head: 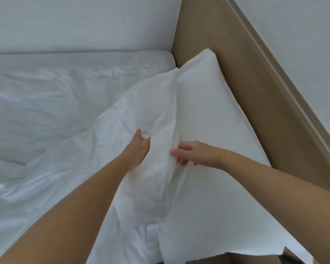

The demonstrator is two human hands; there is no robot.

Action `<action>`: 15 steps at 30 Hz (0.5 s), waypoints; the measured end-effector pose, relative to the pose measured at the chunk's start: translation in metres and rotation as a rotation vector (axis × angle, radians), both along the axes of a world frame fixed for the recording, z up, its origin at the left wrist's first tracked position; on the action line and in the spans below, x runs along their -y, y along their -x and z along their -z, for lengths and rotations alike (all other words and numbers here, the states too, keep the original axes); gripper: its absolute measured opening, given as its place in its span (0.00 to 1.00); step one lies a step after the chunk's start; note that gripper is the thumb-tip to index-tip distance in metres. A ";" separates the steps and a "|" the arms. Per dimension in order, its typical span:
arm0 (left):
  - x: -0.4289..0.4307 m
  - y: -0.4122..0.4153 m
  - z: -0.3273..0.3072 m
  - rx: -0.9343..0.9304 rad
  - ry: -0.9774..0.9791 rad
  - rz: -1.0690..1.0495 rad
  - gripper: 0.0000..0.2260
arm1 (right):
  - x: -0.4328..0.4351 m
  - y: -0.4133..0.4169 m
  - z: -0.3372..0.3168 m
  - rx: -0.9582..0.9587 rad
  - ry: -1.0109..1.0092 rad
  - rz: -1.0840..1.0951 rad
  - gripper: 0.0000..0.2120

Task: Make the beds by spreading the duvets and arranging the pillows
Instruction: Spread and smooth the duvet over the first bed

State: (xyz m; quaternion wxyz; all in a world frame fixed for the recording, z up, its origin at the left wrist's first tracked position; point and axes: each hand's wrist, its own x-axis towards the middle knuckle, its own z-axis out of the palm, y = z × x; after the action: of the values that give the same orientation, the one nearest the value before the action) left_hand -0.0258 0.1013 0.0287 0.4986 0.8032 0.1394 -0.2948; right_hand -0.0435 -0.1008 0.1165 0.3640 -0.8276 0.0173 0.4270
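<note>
A white pillow [204, 115] lies along the wooden headboard [236, 60] at the right. A rumpled white duvet [51, 115] covers the bed, and its top edge [156, 103] is bunched up against the pillow. My left hand [139, 147] presses into the duvet's folded edge with its fingers curled into the cloth. Just to the right, my right hand [192, 153] pinches the same duvet edge between thumb and fingers, right beside the pillow. Both bare forearms reach in from the bottom of the view.
A white wall [80, 23] runs along the far side of the bed, meeting the mattress edge [84, 56]. A second white wall [303, 35] stands behind the headboard. A dark corner of floor or furniture [291, 258] shows at the bottom right.
</note>
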 end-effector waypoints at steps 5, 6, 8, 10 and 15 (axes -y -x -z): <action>-0.020 0.034 -0.024 -0.038 0.019 0.085 0.31 | -0.002 0.037 -0.001 0.413 0.279 -0.552 0.26; -0.024 0.044 -0.028 -0.043 0.048 0.084 0.31 | -0.005 0.047 0.000 0.514 0.343 -0.688 0.28; -0.031 0.058 -0.032 -0.044 0.079 0.083 0.35 | -0.010 0.062 0.007 0.575 0.411 -0.938 0.38; -0.036 0.072 -0.032 -0.048 0.086 0.068 0.36 | -0.020 0.081 0.020 0.550 0.489 -1.076 0.46; -0.033 0.095 -0.034 -0.031 0.193 0.009 0.34 | -0.025 0.103 0.031 0.518 0.508 -0.799 0.15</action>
State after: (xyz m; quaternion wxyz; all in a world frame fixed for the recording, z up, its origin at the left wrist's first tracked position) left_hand -0.1206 0.1344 0.0627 0.5701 0.7474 0.1142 -0.3215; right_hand -0.1461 -0.0758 0.0852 -0.0461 -0.9099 -0.2866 0.2964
